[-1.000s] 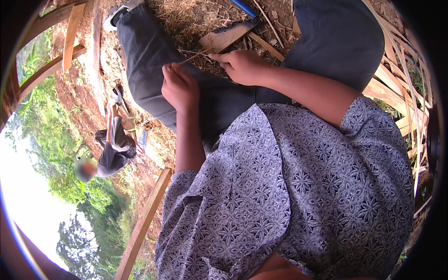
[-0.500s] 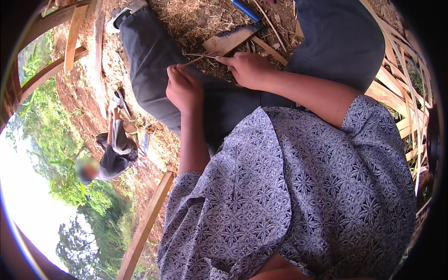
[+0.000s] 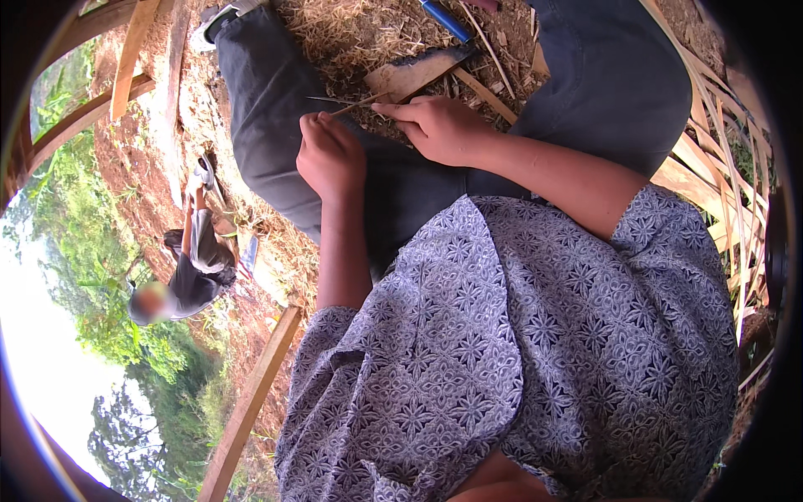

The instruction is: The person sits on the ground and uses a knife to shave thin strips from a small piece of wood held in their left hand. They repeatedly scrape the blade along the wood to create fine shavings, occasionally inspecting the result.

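Observation:
My left hand (image 3: pixel 331 157) is closed in a pinch on a thin wooden strip (image 3: pixel 358 105), which slants up to the right out of its fingers. From the left side of my right hand (image 3: pixel 447 131) a knife (image 3: pixel 328 99) points left, its narrow blade seen nearly edge-on. My right fingers are closed on its handle, which they hide, and the index finger stretches along it. The blade crosses the strip just above my left fingers. Beyond both hands a broad flat piece of wood (image 3: pixel 411 77) with a dark edge lies on the ground.
A blue cylindrical object (image 3: pixel 446 20) and a thin stick (image 3: pixel 489 52) lie on straw-strewn soil between my legs. Long pale strips (image 3: pixel 726 180) pile up at right. Wooden beams (image 3: pixel 255 402) stand at left, where another person (image 3: pixel 191 268) sits on the slope.
My right hand has slid slightly left, and the knife blade now reaches farther past the strip, over my left hand. The left hand stays almost in place, still pinching the strip.

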`<state>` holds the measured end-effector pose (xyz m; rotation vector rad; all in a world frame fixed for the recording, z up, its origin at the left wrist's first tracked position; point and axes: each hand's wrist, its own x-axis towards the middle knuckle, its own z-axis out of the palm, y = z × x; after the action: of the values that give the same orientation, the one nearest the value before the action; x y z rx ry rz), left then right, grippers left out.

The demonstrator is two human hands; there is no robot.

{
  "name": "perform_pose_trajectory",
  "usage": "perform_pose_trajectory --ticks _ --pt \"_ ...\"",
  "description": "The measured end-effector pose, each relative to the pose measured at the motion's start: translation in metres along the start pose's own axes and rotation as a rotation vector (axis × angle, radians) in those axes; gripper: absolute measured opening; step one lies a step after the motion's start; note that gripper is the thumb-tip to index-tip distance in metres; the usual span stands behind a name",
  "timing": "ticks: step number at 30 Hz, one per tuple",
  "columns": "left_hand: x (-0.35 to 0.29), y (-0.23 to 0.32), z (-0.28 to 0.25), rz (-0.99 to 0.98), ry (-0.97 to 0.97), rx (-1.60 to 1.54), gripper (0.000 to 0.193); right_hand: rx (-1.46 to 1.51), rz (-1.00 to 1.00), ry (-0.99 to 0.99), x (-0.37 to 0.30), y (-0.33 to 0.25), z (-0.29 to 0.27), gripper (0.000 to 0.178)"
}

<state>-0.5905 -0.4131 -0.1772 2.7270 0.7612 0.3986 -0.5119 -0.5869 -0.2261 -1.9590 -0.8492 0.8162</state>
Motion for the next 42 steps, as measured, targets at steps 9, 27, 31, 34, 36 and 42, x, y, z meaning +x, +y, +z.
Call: perform_pose_trajectory --ticks 9,27,31,34,36,42 --pt "0.0 0.005 -0.001 0.006 -0.012 -0.023 0.016 -0.146 0.315 -0.158 0.013 0.019 -0.006 0.042" --pt "-0.005 0.006 -0.006 0.025 -0.044 -0.057 0.018 0.105 -0.052 0.051 -0.012 -0.019 -0.01 0.043" --pt "-0.003 0.007 -0.007 0.03 -0.059 -0.091 0.018 -0.022 0.208 -0.114 -0.002 -0.006 -0.013 0.045" --pt "-0.008 0.006 -0.007 0.027 -0.063 -0.078 0.017 0.091 -0.063 0.083 -0.015 -0.025 -0.01 0.047" --pt "-0.008 0.005 -0.006 0.04 -0.068 -0.076 0.017 0.083 -0.048 0.073 -0.013 -0.018 -0.008 0.048" --pt "-0.006 0.006 -0.007 0.057 -0.063 -0.069 0.016 0.068 0.091 -0.032 -0.007 -0.017 -0.015 0.046"
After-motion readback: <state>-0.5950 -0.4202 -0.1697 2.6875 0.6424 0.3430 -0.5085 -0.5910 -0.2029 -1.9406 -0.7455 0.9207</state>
